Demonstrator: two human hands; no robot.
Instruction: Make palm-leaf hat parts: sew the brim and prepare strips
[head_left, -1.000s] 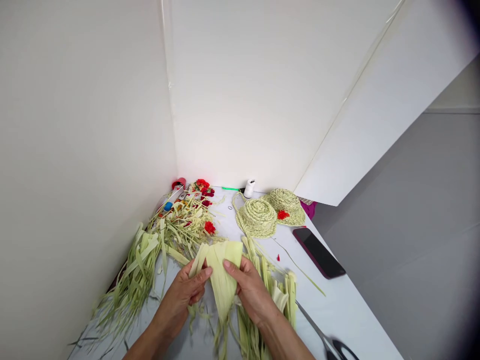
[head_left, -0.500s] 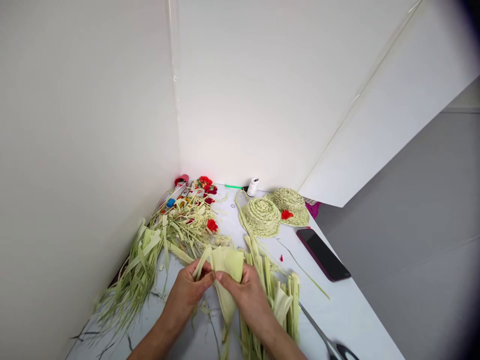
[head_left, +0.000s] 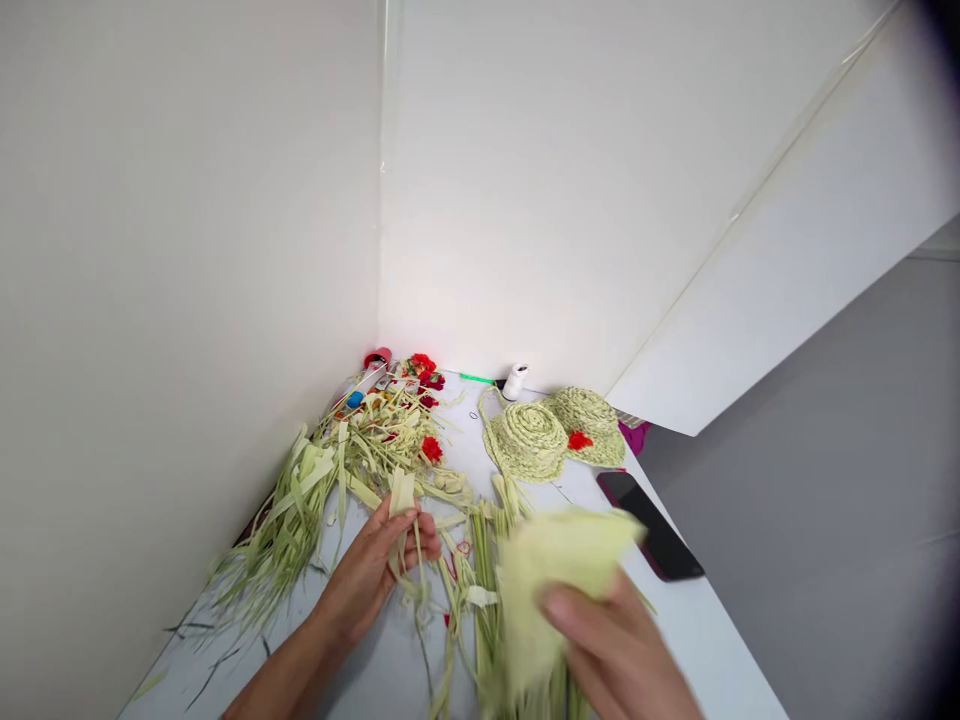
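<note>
My left hand (head_left: 369,568) pinches a narrow pale corn husk strip (head_left: 402,490) between thumb and fingers, and its thin end hangs down below. To the right, my right hand (head_left: 616,635) is closed on a wide piece of corn husk (head_left: 566,550), thumb on top. Both that piece and the hand are blurred by motion. Beneath it lies a row of long green husk strips (head_left: 484,560), partly covered by the wide piece. Close to my left hand, a large loose heap of shredded husk (head_left: 292,520) spreads over the table's left side.
Two woven husk hats (head_left: 529,440) sit at the back, one with a red flower (head_left: 579,440). A white thread spool (head_left: 516,382) stands behind them, near a green stick (head_left: 476,379). A black phone (head_left: 652,525) lies on the right. White walls (head_left: 525,200) border the table.
My hands have moved apart. The wide husk has gone right and nearer in my right hand, while a narrow strip stays in my left. The view has shifted slightly.
</note>
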